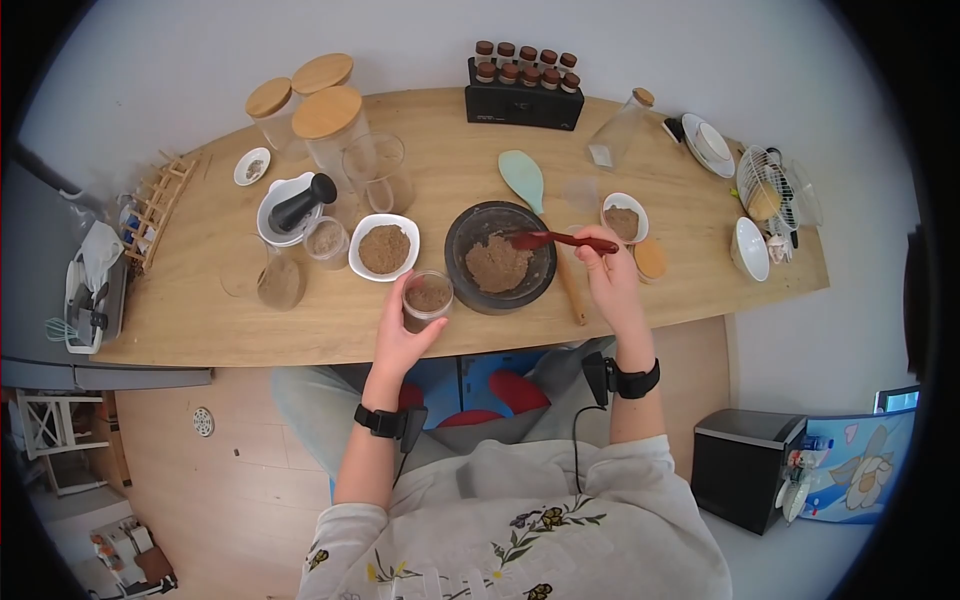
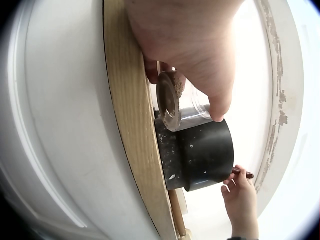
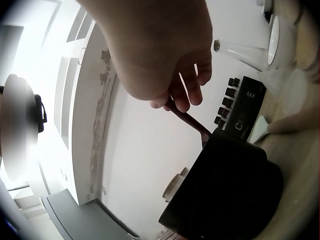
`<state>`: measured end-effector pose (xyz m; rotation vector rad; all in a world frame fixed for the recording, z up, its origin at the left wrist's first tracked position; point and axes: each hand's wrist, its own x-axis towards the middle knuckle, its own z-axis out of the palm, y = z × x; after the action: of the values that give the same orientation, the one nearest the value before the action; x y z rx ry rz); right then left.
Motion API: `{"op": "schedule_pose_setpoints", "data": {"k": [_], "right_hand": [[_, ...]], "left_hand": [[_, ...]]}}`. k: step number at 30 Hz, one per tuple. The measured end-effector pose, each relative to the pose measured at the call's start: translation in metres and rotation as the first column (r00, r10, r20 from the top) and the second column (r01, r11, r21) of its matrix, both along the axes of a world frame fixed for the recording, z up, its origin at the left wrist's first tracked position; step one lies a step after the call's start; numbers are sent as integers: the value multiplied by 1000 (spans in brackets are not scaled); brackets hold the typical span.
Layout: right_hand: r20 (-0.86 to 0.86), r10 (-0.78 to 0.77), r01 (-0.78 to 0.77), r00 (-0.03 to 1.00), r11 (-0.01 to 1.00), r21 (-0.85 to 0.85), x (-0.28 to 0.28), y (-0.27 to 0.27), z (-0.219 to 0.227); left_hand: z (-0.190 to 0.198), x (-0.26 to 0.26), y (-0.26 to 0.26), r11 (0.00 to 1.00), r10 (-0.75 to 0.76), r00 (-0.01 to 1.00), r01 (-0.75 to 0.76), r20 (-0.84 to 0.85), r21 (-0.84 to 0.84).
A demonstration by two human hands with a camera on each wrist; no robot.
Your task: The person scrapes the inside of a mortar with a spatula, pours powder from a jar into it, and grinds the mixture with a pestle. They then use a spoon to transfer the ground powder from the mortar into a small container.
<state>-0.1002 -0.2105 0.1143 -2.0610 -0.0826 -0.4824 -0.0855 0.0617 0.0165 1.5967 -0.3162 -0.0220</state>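
My left hand [image 1: 403, 338] grips a clear jar [image 1: 428, 312] of brown powder at the near left of the black mortar [image 1: 500, 304]. The left wrist view shows this jar [image 2: 192, 117] tilted, powder clinging inside near its base. With its fingers, my right hand [image 1: 612, 282] pinches the handle of a dark red spoon [image 1: 565, 239]. The spoon's bowl end dips inside the mortar, over a heap of brown powder [image 1: 498, 264]. In the right wrist view the dark mortar wall [image 3: 225, 190] hides the spoon's tip.
Left of the mortar are a white square bowl [image 1: 410, 256] of powder, a small jar [image 1: 327, 246] and a mortar with a black pestle [image 1: 304, 203]. A green spatula [image 1: 521, 180], a powder bowl [image 1: 640, 214] and a cork lid [image 1: 650, 259] lie right. Behind stands a spice rack [image 1: 525, 107].
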Motion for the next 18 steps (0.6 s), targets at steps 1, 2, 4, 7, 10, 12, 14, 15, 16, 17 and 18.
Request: {"op": "schedule_pose_setpoints", "data": {"k": [1,2,4,7,10,12,14,15,16,17,18], "right_hand": [[-36,13,-13,999,1000,22,-1,-1,0],[-72,28,-25,997,999,45,-1,-1,-1],[-143,17,4,990,989,146,-3,2,-4],[-223,-30,114,974,921,374,-1,15,-20],[-244,-44,178,969,811,557,1,25,-33],[-268,-68,226,961,755,615,0,29,-36],[-286,-83,259,955,702,663,-2,32,-35],[-295,-89,276,951,675,684,-3,33,-34],[-271,-91,264,958,650,713,-4,32,-35],[-247,-94,250,964,623,741,-4,30,-39],[-223,-98,236,970,597,767,-5,28,-40]], "left_hand": [[1,0,0,1000,-5,1000,5,-11,-9],[2,0,0,1000,-4,1000,4,-10,-10],[2,-1,0,1000,-2,1000,1,-9,-11],[-1,0,0,1000,2,1000,-2,4,4],[1,0,0,1000,4,1000,-4,-9,8],[-1,0,0,1000,1,1000,-1,2,16],[-2,0,1,1000,1,1000,-1,4,17],[-3,0,1,1000,1,1000,-1,1,14],[-3,0,1,1000,2,1000,-2,-2,10],[-4,0,1,1000,9,1000,-10,11,11],[-4,0,1,1000,17,1000,-17,25,12]]}}
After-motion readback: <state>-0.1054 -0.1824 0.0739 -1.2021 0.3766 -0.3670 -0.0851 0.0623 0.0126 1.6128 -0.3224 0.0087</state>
